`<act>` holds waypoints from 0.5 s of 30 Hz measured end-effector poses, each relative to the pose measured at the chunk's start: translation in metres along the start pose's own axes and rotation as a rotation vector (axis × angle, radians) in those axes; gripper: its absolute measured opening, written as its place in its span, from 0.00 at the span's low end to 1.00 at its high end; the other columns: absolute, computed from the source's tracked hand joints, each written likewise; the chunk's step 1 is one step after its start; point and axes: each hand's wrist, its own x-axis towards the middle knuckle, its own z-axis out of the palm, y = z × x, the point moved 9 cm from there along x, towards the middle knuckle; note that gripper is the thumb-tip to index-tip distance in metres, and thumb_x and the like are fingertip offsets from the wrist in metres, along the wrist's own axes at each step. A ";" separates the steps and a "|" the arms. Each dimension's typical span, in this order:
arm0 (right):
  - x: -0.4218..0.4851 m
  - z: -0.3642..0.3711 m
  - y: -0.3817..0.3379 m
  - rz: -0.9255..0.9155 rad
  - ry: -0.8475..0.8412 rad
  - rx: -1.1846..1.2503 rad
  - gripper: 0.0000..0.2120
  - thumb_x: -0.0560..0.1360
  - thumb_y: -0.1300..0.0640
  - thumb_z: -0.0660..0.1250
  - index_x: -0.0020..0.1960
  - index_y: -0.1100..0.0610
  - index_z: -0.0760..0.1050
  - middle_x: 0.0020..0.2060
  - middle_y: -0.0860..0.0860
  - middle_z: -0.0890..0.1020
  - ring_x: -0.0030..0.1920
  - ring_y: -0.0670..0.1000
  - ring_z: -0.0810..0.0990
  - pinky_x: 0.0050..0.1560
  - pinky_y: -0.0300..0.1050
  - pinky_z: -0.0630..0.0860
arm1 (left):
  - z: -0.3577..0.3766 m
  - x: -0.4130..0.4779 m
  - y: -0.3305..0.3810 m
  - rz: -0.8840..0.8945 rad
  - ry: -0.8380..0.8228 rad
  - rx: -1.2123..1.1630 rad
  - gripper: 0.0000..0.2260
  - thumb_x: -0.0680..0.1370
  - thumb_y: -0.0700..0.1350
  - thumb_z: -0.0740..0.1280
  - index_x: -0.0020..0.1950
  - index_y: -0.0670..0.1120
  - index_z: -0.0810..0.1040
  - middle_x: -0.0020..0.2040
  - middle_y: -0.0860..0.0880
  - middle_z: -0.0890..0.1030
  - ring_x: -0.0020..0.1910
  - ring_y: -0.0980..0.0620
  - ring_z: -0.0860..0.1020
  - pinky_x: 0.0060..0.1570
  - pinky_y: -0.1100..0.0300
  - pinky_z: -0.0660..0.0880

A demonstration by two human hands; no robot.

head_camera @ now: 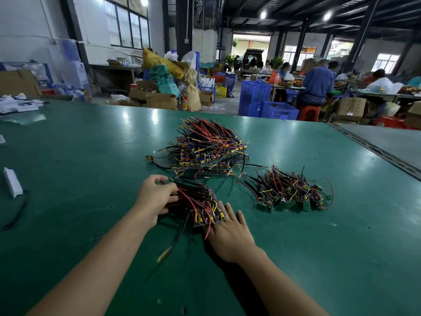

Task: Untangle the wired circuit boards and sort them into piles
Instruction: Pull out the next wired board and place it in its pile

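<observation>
Three heaps of wired circuit boards lie on the green table (91, 156). The big tangled heap (209, 147) of red, black and yellow wires sits in the middle. A smaller pile of green boards (293, 195) lies to the right. The near pile (200, 204), with yellow parts on its boards, is between my hands. My left hand (155, 199) has its fingers curled into the wires on the pile's left side. My right hand (230, 229) lies flat with straight fingers against the pile's near right edge. A blurred loose wire (168, 249) trails toward me from the pile.
A white foam piece (12, 182) and a black cable (18, 213) lie at the table's left. Papers (18, 104) sit at the far left corner. A seam (373, 147) runs along the table's right side. Blue crates (273, 108), boxes and seated workers fill the hall beyond.
</observation>
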 end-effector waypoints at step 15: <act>-0.016 -0.030 -0.003 -0.028 0.027 0.807 0.18 0.63 0.40 0.71 0.47 0.49 0.76 0.43 0.47 0.83 0.47 0.49 0.81 0.58 0.52 0.77 | 0.006 -0.003 -0.027 0.202 0.114 -0.371 0.16 0.74 0.33 0.68 0.53 0.50 0.68 0.44 0.45 0.77 0.41 0.52 0.80 0.37 0.58 0.79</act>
